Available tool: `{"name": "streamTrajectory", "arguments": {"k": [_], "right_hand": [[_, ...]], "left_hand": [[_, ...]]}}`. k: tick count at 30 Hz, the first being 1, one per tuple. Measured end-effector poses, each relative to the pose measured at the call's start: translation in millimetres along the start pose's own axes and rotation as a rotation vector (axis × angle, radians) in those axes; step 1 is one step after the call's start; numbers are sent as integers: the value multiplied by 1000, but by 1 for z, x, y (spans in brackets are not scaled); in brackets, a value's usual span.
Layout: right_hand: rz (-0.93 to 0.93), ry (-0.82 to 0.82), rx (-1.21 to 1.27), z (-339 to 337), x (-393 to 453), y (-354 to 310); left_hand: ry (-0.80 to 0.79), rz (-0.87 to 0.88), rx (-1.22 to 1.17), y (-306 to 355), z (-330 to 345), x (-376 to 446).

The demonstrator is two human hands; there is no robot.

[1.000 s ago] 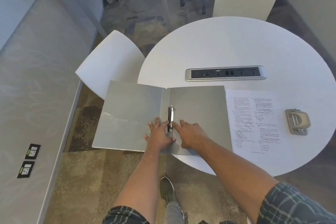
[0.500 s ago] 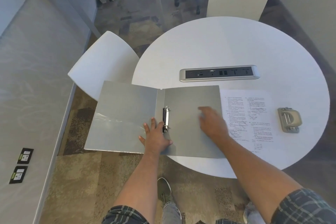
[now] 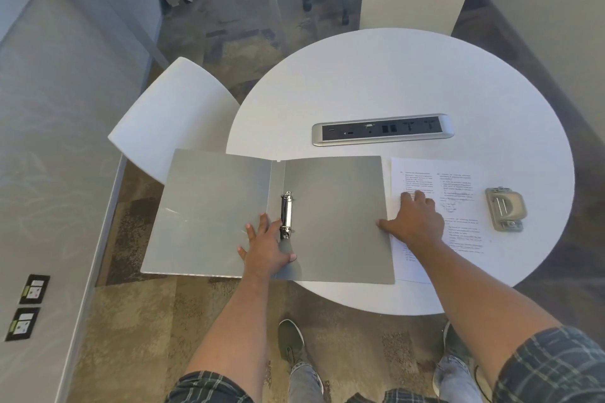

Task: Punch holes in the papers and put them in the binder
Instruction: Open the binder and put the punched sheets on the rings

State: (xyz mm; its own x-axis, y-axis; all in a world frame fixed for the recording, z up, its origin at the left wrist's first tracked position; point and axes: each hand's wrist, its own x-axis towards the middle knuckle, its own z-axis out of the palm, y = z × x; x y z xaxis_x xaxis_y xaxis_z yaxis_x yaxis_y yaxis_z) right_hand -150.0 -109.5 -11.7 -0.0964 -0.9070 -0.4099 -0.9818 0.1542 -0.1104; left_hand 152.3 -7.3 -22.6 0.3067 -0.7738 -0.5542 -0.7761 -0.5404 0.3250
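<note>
Grey binder open flat (rings shut), printed papers beside

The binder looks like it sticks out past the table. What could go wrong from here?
1. The binder has its left cover hanging off the table; if the left hand lifts, it may tip or slide.
2. The right hand lies flat on the papers, so dragging could crease them.
3. The hole punch is untouched; filing unpunched sheets would fail.

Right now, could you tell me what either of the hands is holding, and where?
Nothing is gripped: left hand lies flat on the open binder; right hand rests on the papers.
</note>
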Motion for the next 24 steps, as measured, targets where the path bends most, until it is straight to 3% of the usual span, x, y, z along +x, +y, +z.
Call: {"name": "streamTrajectory", "arguments": {"k": [12, 17, 24], "right_hand": [[13, 47, -7, 5, 3, -3], [-14, 60, -159, 10, 7, 4], [-1, 114, -25, -21, 2, -7]], "left_hand": [[-9, 5, -4, -1, -1, -2], [-8, -2, 5, -1, -1, -1], [10, -33, 68, 4, 2, -2]]}}
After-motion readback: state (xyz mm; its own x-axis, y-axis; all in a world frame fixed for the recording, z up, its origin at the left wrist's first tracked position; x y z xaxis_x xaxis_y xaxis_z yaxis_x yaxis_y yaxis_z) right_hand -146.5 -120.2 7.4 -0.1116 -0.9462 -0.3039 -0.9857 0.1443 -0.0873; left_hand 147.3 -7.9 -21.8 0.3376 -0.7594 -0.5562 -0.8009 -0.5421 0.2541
